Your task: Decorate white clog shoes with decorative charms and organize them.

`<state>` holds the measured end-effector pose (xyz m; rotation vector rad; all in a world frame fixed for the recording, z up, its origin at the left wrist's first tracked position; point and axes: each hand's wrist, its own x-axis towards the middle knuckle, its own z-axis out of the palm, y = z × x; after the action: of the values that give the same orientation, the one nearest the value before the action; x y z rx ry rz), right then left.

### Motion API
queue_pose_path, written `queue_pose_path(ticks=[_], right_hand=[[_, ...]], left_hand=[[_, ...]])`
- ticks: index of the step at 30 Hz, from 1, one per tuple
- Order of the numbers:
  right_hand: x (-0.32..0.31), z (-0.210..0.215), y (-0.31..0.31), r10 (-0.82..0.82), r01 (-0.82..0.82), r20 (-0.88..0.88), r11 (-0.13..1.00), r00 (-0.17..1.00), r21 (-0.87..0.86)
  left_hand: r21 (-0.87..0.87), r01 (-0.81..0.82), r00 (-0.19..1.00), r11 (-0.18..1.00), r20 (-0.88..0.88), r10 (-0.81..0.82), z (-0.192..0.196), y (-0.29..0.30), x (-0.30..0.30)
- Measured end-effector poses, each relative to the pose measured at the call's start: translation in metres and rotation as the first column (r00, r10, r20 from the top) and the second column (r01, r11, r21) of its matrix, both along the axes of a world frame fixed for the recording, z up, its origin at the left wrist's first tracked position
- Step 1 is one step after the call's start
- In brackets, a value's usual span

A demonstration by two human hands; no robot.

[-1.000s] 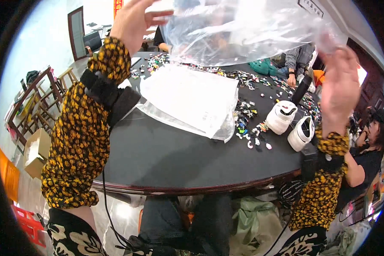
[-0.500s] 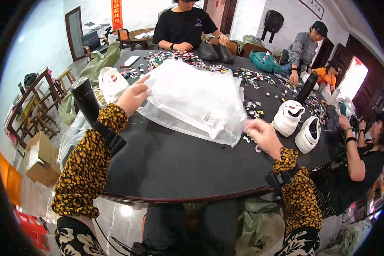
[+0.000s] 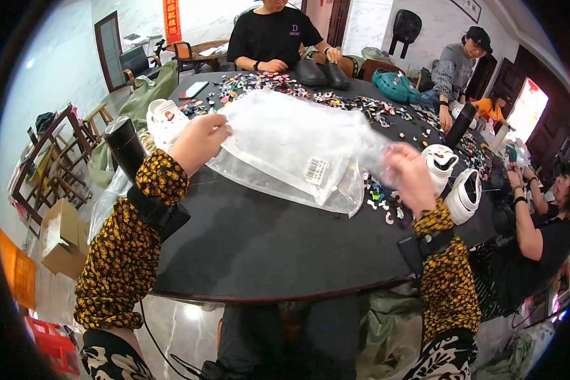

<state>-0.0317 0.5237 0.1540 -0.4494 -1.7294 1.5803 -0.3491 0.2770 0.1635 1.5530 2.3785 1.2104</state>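
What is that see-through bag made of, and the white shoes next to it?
The bag looks like thin clear plastic film: glossy, crinkled, and the table shows through it. Both hands, left and right, hold its ends. The white clogs look like smooth moulded foam or rubber, probably.

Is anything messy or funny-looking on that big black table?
Yes. Lots of small coloured charms lie scattered loose across the table, not in any box. The bag, held by the left hand and right hand, is crumpled.
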Motion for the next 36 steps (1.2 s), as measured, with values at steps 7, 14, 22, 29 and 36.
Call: queue_pose_path(ticks=[7,14,22,29,36], right_hand=[[0.012,0.105,-0.016,0.227,-0.196,-0.406,0.974,0.885,0.117],[0.019,0.157,-0.059,0.182,-0.012,-0.389,0.916,0.903,0.401],[-0.031,0.115,-0.107,0.128,-0.095,0.036,0.494,0.991,0.864],[-0.042,0.072,-0.112,0.221,-0.071,-0.089,0.623,0.971,0.779],[0.015,-0.02,-0.133,-0.12,-0.3,0.363,0.361,0.924,0.883]], left_hand=[[0.306,0.159,0.987,0.939,-0.063,-0.146,0.026,-0.008,0.021],[-0.309,0.609,0.762,0.731,-0.03,-0.647,0.02,-0.009,0.088],[0.303,0.479,0.872,0.824,-0.268,-0.409,0.044,0.005,0.128],[0.398,0.153,0.73,0.904,0.571,-0.375,0.04,0.009,0.093],[0.31,-0.018,0.492,0.951,0.831,-0.261,0.017,0.005,0.081]])
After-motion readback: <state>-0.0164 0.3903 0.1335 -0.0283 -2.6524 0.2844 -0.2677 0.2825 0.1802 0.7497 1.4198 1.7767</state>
